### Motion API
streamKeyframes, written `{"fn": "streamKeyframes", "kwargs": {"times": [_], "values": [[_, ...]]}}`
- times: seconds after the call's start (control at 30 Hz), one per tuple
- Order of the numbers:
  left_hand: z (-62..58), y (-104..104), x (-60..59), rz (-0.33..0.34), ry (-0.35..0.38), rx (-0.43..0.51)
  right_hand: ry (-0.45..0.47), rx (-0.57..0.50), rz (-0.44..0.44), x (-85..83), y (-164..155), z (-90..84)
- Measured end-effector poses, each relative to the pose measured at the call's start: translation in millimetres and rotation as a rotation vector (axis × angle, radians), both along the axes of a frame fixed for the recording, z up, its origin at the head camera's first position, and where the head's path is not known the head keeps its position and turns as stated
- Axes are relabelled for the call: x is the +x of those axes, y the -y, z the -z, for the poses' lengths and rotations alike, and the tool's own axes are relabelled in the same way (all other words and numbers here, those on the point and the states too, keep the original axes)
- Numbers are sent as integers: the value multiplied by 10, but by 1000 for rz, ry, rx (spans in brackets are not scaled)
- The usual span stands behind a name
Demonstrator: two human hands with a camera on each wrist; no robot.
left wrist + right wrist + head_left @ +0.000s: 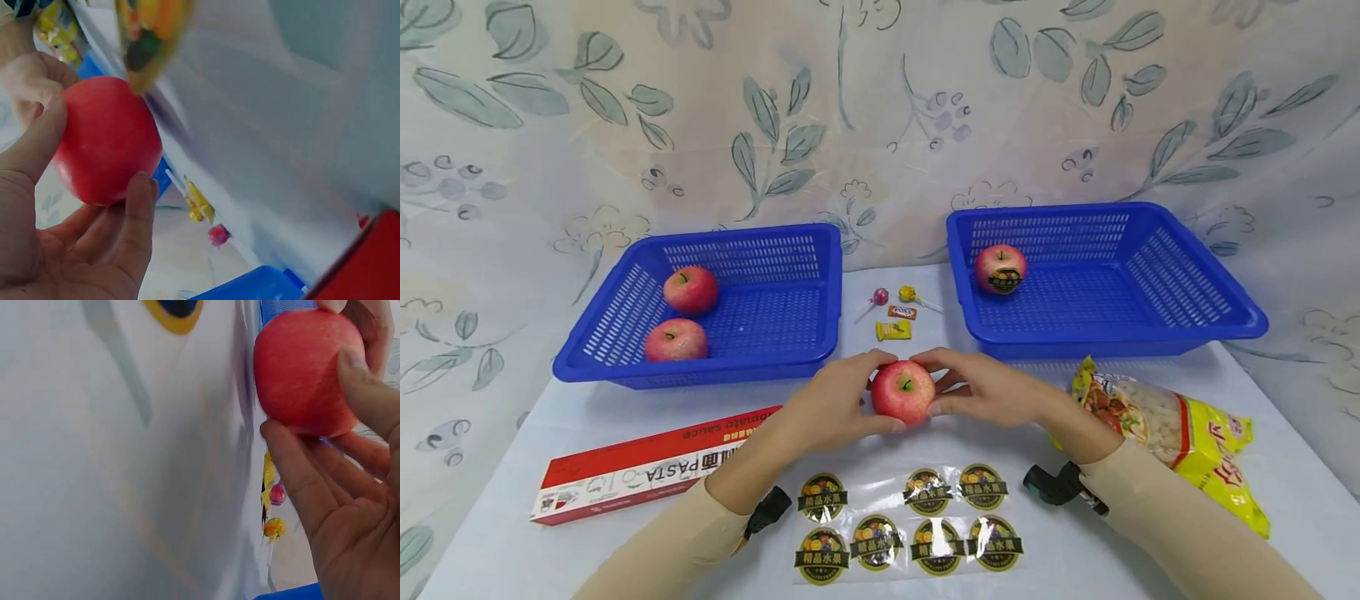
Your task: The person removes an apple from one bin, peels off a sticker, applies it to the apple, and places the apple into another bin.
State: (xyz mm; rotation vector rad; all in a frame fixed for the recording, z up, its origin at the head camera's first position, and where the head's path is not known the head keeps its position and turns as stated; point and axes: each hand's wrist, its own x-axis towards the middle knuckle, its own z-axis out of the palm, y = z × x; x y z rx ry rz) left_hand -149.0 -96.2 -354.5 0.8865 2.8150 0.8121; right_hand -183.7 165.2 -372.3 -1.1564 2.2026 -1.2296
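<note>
A red apple (903,392) is between my two hands at the middle of the table, stem upward. My left hand (842,398) grips its left side, thumb in front and fingers curled behind. From the other side my right hand (981,387) holds it, thumb low and fingers at the back. Both wrist views show fingertips on the apple's skin (109,140) (306,372). Just in front lies a clear sheet of round black-and-gold stickers (876,542), with a vacant spot in its upper row. No sticker shows on the held apple's visible sides.
The left blue basket (775,367) holds two apples; the right blue basket (1112,340) has one apple (1001,269) bearing a sticker. Lollipops (880,297) and wrapped candies (893,330) lie between them. A pasta box (655,467) sits left, a yellow food bag (1172,425) right.
</note>
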Motion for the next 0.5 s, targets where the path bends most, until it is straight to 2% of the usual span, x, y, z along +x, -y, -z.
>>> {"fn": "streamKeyframes", "kwargs": {"times": [0.1,0.3,0.5], "values": [[41,-28,-35,21,1,1,1,25,13,-3,-13,15],[33,-4,-50,9,-12,-8,-58,75,50,-29,-28,41],[53,15,-53,-11,28,-33,-83,104,126,41,-112,-41]]}}
